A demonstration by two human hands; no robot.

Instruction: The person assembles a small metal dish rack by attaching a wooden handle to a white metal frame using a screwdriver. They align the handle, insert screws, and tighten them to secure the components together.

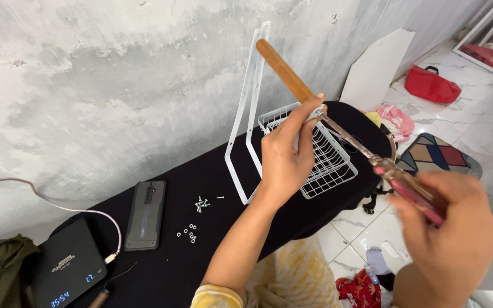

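My left hand grips a wooden rod near its lower end, holding it tilted up toward the wall. My right hand is closed on the pink handle of a screwdriver, whose metal shaft points at the rod's end by my left fingers. Just behind the left hand, a white wire basket lies on the black table. A white metal frame stands beside it, leaning toward the wall.
Small screws and nuts lie loose on the table near a dark phone. A black device with a cable sits at the left. A red bag, cloths and a patterned mat lie on the tiled floor.
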